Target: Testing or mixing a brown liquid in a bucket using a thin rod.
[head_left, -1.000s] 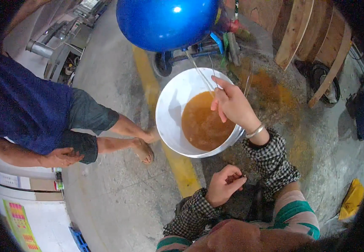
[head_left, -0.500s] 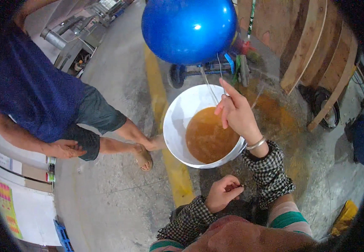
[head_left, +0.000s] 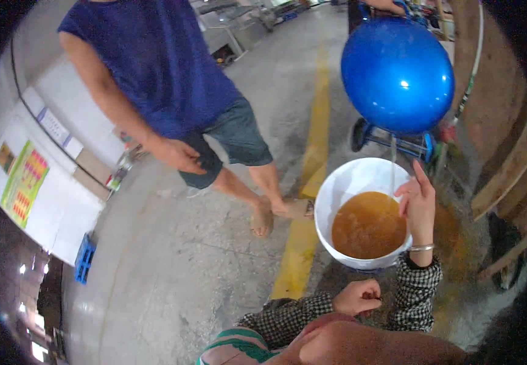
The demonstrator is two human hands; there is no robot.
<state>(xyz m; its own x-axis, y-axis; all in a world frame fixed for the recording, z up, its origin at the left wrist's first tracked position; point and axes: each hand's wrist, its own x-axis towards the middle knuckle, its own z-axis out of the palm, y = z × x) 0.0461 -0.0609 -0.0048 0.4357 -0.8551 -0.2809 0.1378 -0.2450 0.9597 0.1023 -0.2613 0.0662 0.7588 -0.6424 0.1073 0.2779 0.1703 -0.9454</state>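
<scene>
A white bucket (head_left: 330, 182) stands in front of me, holding cloudy orange-brown liquid (head_left: 370, 225). My right hand (head_left: 420, 207) is over its right side, index finger stretched up and the other fingers loosely bent; I see nothing held in it. A silver bangle (head_left: 422, 247) circles that wrist. Below the bucket's near rim, my left hand (head_left: 358, 298) is closed, thumb against fingers, with a tiny dark bit at the fingertips. Behind the bucket is a big glossy blue ball (head_left: 397, 73). A clear strand (head_left: 393, 158), stream or tube, runs down from under it into the bucket.
On the left stands a person in a blue top (head_left: 160, 67) and dark shorts, one foot by the yellow floor line (head_left: 300, 255). Under the ball is a blue wheeled cart (head_left: 397, 143). Another hand (head_left: 388, 6) shows above the ball. Wooden boards (head_left: 504, 176) stand at right.
The view has swung left, so the bucket, ball and my hands now appear farther right and lower. The other person shows more fully. My hands keep nearly the same pose.
</scene>
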